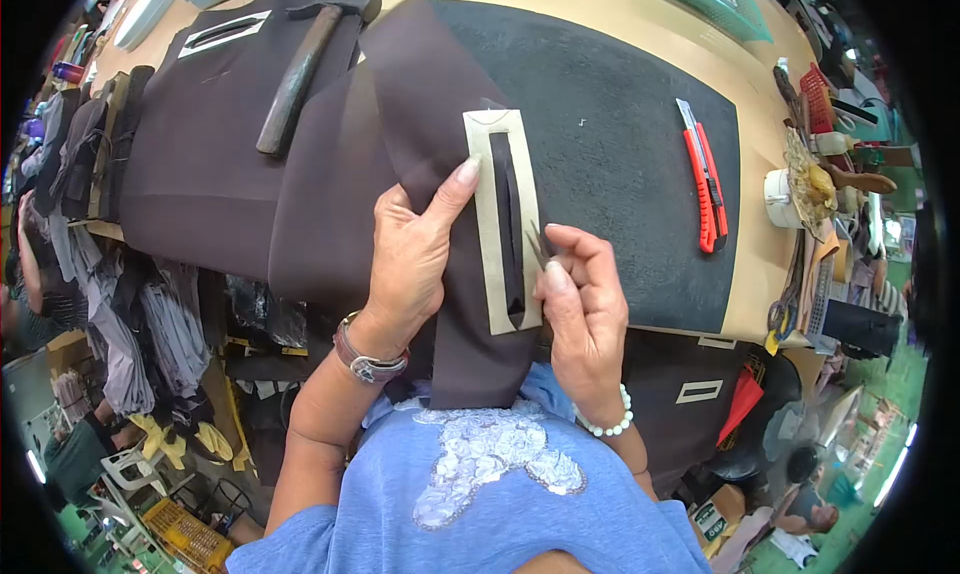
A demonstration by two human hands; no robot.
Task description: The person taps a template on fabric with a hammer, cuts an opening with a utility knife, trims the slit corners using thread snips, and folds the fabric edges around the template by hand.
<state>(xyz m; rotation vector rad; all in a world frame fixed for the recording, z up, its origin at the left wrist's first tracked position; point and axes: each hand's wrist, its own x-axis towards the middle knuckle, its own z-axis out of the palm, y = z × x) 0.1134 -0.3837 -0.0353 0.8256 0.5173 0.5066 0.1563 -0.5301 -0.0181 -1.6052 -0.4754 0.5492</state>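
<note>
My left hand (415, 244) is closed on a dark brown fabric piece (425, 94), its thumb pressed on the left edge of a beige rectangular patch (488, 224). A long narrow slot with a pointed lower end runs down the middle of the patch. Between the thumb and fingers of my right hand (585, 299) is a small pointed metal tool (541, 244); I cannot tell whether it is tweezers or snips. Its tips are by the patch's right edge. The fabric hangs over the table edge toward my body.
A black mat (620, 154) covers much of the table, with a red utility knife (705, 179) on it. A hammer (300, 79) rests on more dark fabric (200, 134) at left. A white glue pot (782, 199) with a brush stands at the right edge.
</note>
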